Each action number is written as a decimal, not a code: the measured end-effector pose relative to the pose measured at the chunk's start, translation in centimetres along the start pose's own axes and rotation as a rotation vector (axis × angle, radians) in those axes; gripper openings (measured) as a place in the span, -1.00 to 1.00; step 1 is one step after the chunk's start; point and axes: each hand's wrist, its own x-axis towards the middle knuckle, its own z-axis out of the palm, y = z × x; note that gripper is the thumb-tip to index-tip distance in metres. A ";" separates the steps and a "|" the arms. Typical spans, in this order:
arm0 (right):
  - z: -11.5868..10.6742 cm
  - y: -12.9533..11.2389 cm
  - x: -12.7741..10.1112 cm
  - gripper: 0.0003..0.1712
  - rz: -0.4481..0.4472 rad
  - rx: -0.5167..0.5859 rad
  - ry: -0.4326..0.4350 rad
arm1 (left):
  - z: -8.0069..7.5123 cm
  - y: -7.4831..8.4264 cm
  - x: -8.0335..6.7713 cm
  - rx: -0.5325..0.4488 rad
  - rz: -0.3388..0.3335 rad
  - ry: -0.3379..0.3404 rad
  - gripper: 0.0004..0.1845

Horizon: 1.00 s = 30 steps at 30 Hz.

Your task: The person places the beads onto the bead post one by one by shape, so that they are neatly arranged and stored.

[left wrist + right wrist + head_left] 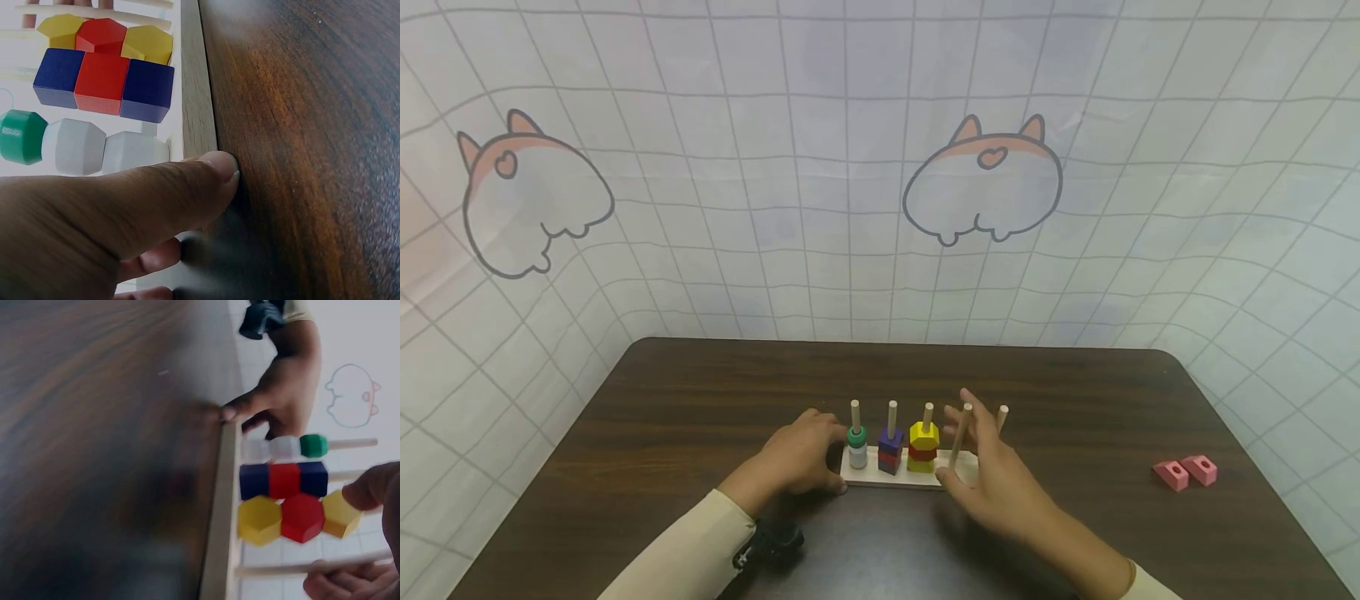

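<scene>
left hand (801,458) gripping base (872,477), apparently steadying

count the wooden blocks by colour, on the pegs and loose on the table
white round wooden blocks: 2
green round wooden block: 1
blue square wooden blocks: 2
red wooden blocks, one square, one hexagonal: 2
yellow hexagonal wooden blocks: 2
pink wooden blocks loose on the dark table: 2
total: 11

pale bare-wood base (880,477) and pegs (892,414), smooth painted blocks (922,446), dark wood-grain table (1075,392) with slight sheen
</scene>
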 end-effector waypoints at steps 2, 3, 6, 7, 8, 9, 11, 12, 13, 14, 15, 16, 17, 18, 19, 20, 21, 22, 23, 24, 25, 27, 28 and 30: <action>-0.4 0.5 -0.7 0.22 -0.032 -0.033 -0.043 | 0.0 0.0 0.0 0.003 -0.002 -0.001 -0.31; -0.6 0.8 -1.1 0.22 -0.044 -0.047 -0.065 | 0.0 0.0 0.0 0.004 -0.002 -0.001 -0.31; -1.3 1.6 -2.1 0.16 -0.067 -0.087 -0.115 | 0.0 0.0 0.0 0.006 -0.004 -0.001 -0.31; -1.5 2.0 -2.4 0.12 -0.072 -0.098 -0.125 | 0.0 0.0 0.0 0.007 -0.005 -0.001 -0.31; -1.8 2.3 -2.6 0.07 -0.071 -0.108 -0.133 | -0.1 0.1 0.0 0.008 -0.004 0.000 -0.31; -2.1 2.6 -2.9 0.00 -0.071 -0.121 -0.140 | -0.1 0.1 0.0 0.007 -0.004 0.001 -0.31; -2.8 3.3 -3.4 -0.20 -0.061 -0.162 -0.146 | -0.1 0.1 0.0 0.008 -0.005 0.003 -0.32; -3.2 3.7 -3.7 -0.29 -0.054 -0.187 -0.149 | -0.1 0.1 0.0 0.007 -0.005 0.003 -0.32; -3.6 4.1 -4.0 -0.38 -0.042 -0.213 -0.150 | -0.1 0.1 0.0 0.007 -0.005 0.004 -0.32; -3.9 4.6 -4.3 -0.46 -0.036 -0.239 -0.145 | 0.0 0.1 0.0 0.008 -0.004 0.004 -0.32; -4.3 5.0 -4.6 -0.52 -0.039 -0.266 -0.131 | 0.0 0.1 0.0 0.007 -0.004 0.003 -0.31; -4.8 5.6 -4.9 -0.56 -0.044 -0.296 -0.112 | 0.0 0.1 0.0 0.007 -0.003 0.003 -0.31; -5.2 6.1 -5.2 -0.57 -0.055 -0.327 -0.086 | 0.0 0.1 0.0 0.006 -0.002 0.003 -0.31; -5.6 6.6 -5.4 -0.57 -0.064 -0.353 -0.054 | 0.1 0.1 0.0 0.007 -0.001 0.003 -0.31; -6.1 7.2 -5.6 -0.56 -0.074 -0.375 -0.015 | 0.1 0.1 0.0 0.008 0.000 0.004 -0.31; -6.6 7.7 -5.9 -0.55 -0.081 -0.395 0.023 | 0.1 0.0 0.1 0.009 0.001 0.005 -0.31; -7.1 8.3 -6.1 -0.55 -0.081 -0.415 0.058 | 0.1 0.0 0.1 0.009 0.001 0.005 -0.31; -7.7 8.8 -6.3 -0.54 -0.076 -0.432 0.083 | 0.1 0.0 0.1 0.010 0.001 0.005 -0.31; -8.4 9.3 -6.5 -0.54 -0.062 -0.443 0.103 | 0.1 0.0 0.1 0.011 0.001 0.005 -0.30; -9.0 9.8 -6.7 -0.54 -0.041 -0.452 0.117 | 0.1 0.0 0.1 0.011 0.001 0.004 -0.30; -9.7 10.2 -6.9 -0.54 -0.021 -0.459 0.124 | 0.1 0.0 0.1 0.012 0.000 0.003 -0.30; -11.0 10.9 -7.5 -0.53 0.035 -0.474 0.122 | 0.1 0.0 0.1 0.011 -0.002 0.001 -0.29; -11.6 11.2 -7.7 -0.53 0.061 -0.480 0.117 | 0.0 0.0 0.1 0.011 -0.003 0.000 -0.29; -12.7 11.9 -8.2 -0.51 0.108 -0.496 0.100 | 0.0 0.0 0.1 0.011 -0.004 -0.001 -0.29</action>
